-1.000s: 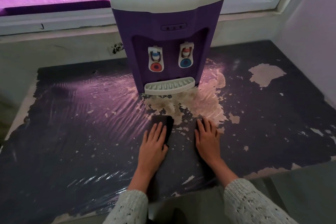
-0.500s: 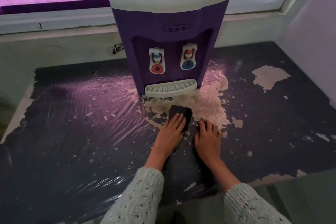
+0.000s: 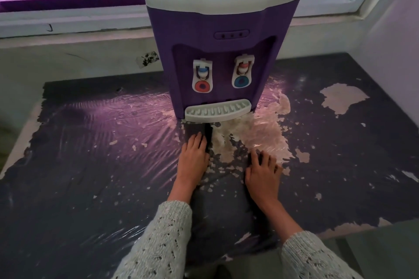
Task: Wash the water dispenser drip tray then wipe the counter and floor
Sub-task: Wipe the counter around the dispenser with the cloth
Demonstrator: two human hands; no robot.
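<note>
We're pressing the cloth flat under left hand, right hand spread on counter; risking bumping the drip tray loose.

Sponge on counter just before drip tray, under left hand

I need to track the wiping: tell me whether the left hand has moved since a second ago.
Yes. The left hand has pushed the dark cloth forward across the counter, up to the drip tray; earlier it lay level with the right hand.
</note>
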